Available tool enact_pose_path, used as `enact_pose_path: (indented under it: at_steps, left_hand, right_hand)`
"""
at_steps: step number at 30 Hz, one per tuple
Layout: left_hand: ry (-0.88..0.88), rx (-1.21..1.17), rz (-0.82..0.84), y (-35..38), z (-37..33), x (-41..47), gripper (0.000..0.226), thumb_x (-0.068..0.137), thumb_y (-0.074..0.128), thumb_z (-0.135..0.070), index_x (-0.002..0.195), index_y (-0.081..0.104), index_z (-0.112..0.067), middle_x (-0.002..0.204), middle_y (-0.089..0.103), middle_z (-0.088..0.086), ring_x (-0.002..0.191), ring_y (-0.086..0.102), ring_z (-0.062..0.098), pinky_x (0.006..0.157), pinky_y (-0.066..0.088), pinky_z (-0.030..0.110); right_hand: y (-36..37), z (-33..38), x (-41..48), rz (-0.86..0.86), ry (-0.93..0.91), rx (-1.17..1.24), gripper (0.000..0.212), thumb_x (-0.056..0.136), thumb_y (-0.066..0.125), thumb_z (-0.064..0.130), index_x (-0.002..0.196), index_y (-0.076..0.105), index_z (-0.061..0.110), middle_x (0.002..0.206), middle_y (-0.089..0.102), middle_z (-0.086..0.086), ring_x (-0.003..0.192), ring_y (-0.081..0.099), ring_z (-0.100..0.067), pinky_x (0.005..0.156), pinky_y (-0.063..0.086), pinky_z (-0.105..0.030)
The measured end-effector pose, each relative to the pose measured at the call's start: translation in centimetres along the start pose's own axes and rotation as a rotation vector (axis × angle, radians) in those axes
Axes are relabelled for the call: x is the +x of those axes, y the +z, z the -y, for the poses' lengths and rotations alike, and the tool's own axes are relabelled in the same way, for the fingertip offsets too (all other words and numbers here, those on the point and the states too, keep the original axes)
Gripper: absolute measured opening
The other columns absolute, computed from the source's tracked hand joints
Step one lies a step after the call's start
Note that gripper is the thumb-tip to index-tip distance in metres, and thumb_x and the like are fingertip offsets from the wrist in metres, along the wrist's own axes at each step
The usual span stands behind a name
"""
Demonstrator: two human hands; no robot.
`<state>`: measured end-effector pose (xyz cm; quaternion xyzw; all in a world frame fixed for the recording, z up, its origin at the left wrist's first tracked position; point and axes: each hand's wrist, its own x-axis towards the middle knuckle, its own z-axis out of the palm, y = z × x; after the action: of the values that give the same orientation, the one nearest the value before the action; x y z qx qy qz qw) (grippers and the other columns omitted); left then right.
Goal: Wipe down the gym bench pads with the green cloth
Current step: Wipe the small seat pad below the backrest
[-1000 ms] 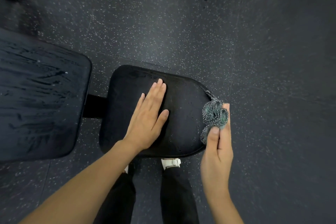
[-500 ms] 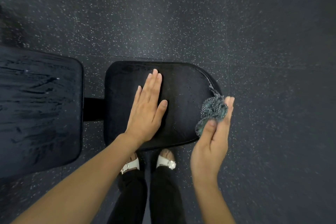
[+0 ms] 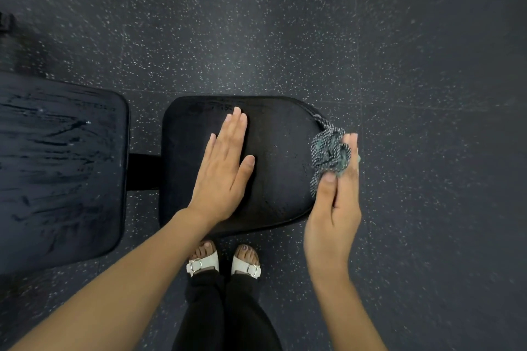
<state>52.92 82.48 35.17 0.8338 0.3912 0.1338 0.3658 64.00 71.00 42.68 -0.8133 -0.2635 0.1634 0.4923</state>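
Over a dark rubber gym floor flecked with white (image 3: 427, 94), a person stands at the near edge of a small black padded seat pad with rounded corners (image 3: 282, 174). The left hand (image 3: 222, 171) lies flat on the pad's middle, palm down, fingers straight and close together, holding nothing. The right hand (image 3: 333, 216) pinches a crumpled green cloth with a black-and-white woven pattern (image 3: 329, 155) between thumb and fingers at the pad's right edge, where the cloth overlaps the rounded corner. Whether the cloth presses on the pad cannot be told. To the left, apart from the seat, sits a larger black rectangular pad (image 3: 57, 174) marked with streaks, and a short black bar (image 3: 144, 171) joins the two. Below the seat pad show two white buckled sandals (image 3: 202, 263) and black trouser legs (image 3: 225, 319)
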Motion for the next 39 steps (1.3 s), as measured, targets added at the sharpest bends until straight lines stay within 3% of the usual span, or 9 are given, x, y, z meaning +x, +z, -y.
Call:
enact_pose_path:
  at_steps: [5,7,10,16,21,24,31,34,39]
  left_hand:
    - [0.008,-0.007,-0.011,0.1,0.1,0.1,0.060,0.103,0.020,-0.043,0.156,-0.001,-0.023,0.165,-0.003,-0.010,0.153,-0.004,0.006,0.122,-0.005,0.024]
    - [0.012,-0.012,-0.012,0.1,0.1,0.1,0.059,0.103,0.019,-0.043,0.156,-0.001,-0.023,0.165,-0.003,-0.010,0.153,-0.004,0.006,0.122,-0.005,0.024]
    - [0.024,-0.016,-0.024,0.2,0.3,0.0,0.059,0.103,0.019,-0.043,0.156,0.000,-0.023,0.165,-0.003,-0.011,0.153,-0.003,0.006,0.122,-0.005,0.024]
    - [0.046,-0.022,-0.024,0.2,0.6,0.0,0.060,0.103,0.019,-0.042,0.156,0.000,-0.020,0.165,-0.003,-0.012,0.153,-0.003,0.006,0.122,-0.005,0.023]
    - [0.090,-0.018,-0.009,0.0,1.2,-0.1,0.061,0.104,0.021,-0.039,0.157,0.001,-0.019,0.165,-0.004,-0.012,0.153,-0.003,0.008,0.123,-0.004,0.026]
    - [0.125,-0.010,-0.018,0.1,1.5,-0.1,0.061,0.104,0.022,-0.038,0.158,0.004,-0.016,0.167,-0.001,-0.007,0.154,-0.001,0.011,0.124,-0.003,0.028]
    - [0.286,0.046,0.024,-0.5,3.2,0.3,0.062,0.106,0.015,-0.046,0.159,0.005,-0.016,0.168,0.000,-0.004,0.154,0.005,0.018,0.124,-0.001,0.030]
    - [0.339,0.040,0.014,-0.5,3.7,0.5,0.060,0.106,0.014,-0.046,0.159,0.005,-0.019,0.168,0.004,-0.001,0.154,0.007,0.020,0.124,0.001,0.032]
    - [0.453,0.041,0.035,-0.8,4.8,1.0,0.061,0.106,0.016,-0.045,0.160,0.006,-0.017,0.168,0.004,0.000,0.154,0.007,0.020,0.124,0.003,0.037]
  right_hand:
    - [0.6,-0.5,-4.1,-0.019,-0.057,-0.025,0.057,0.103,0.030,0.030,0.149,0.007,0.056,0.162,0.021,0.006,0.151,0.012,-0.016,0.119,0.023,-0.050]
    - [1.2,-1.0,-5.4,-0.026,-0.086,-0.074,0.058,0.103,0.030,0.026,0.151,0.006,0.049,0.164,0.012,0.009,0.152,0.009,-0.019,0.118,0.023,-0.054]
    - [1.8,-1.6,-5.5,-0.045,-0.107,-0.102,0.055,0.104,0.030,0.025,0.155,0.011,0.036,0.164,0.006,0.014,0.152,0.006,-0.019,0.119,0.018,-0.047]
    - [0.3,-1.2,-2.2,0.016,-0.147,-0.022,0.051,0.106,0.028,0.027,0.154,0.013,0.038,0.163,0.017,0.010,0.151,0.007,-0.015,0.122,0.015,-0.032]
    - [0.0,-1.2,0.2,0.012,-0.067,0.050,0.049,0.106,0.031,0.021,0.153,0.025,0.013,0.156,0.022,0.026,0.150,0.008,-0.007,0.118,0.012,-0.018]
    - [0.7,-1.3,-0.5,-0.036,-0.095,0.051,0.049,0.107,0.030,0.023,0.154,0.023,0.015,0.155,0.019,0.033,0.150,0.008,-0.008,0.120,0.011,-0.021]
    - [2.9,-1.6,-2.9,-0.212,-0.209,0.006,0.056,0.102,0.031,0.024,0.151,0.015,0.048,0.162,0.021,0.010,0.150,0.015,-0.019,0.119,0.020,-0.042]
    - [3.6,-2.6,-4.2,-0.261,-0.250,-0.053,0.055,0.102,0.032,0.023,0.154,0.019,0.035,0.162,0.019,0.009,0.150,0.018,-0.024,0.115,0.024,-0.050]
    - [5.1,-3.6,-5.6,-0.373,-0.286,-0.098,0.046,0.106,0.027,0.035,0.150,0.030,0.023,0.162,0.021,0.008,0.149,0.020,-0.026,0.116,0.027,-0.045]
